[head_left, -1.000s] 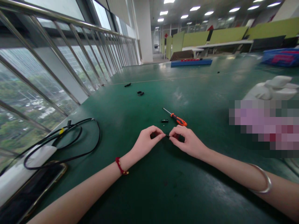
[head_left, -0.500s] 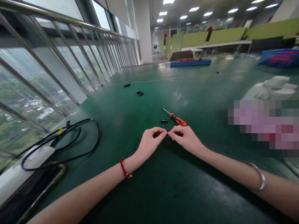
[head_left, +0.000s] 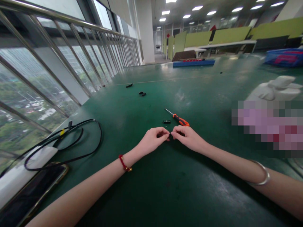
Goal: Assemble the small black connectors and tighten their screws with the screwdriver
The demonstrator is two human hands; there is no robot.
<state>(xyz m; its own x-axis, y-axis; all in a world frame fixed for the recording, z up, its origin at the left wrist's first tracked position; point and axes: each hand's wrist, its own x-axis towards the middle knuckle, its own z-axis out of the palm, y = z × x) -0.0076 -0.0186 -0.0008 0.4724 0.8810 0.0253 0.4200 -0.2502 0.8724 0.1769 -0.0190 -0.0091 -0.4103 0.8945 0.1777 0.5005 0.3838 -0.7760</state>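
My left hand [head_left: 152, 139] and my right hand [head_left: 187, 137] meet fingertip to fingertip over the green table [head_left: 165, 183]. Between them they pinch a tiny black part [head_left: 170, 135], mostly hidden by the fingers. Just beyond the hands lies a small black block [head_left: 166, 121]. An orange-handled screwdriver [head_left: 178, 119] rests next to it, tip pointing away to the left. A red bracelet sits on my left wrist and a silver bangle on my right forearm.
A black cable [head_left: 63, 142] loops at the left beside a phone [head_left: 28, 195] on a white sheet. More small black parts [head_left: 142, 93] lie farther off. A white gloved hand [head_left: 276, 88] of another person rests at the right. A railing and windows line the left edge.
Both hands have slid slightly away from me toward the screwdriver while staying pinched together on the small part. Nothing else on the table has moved.
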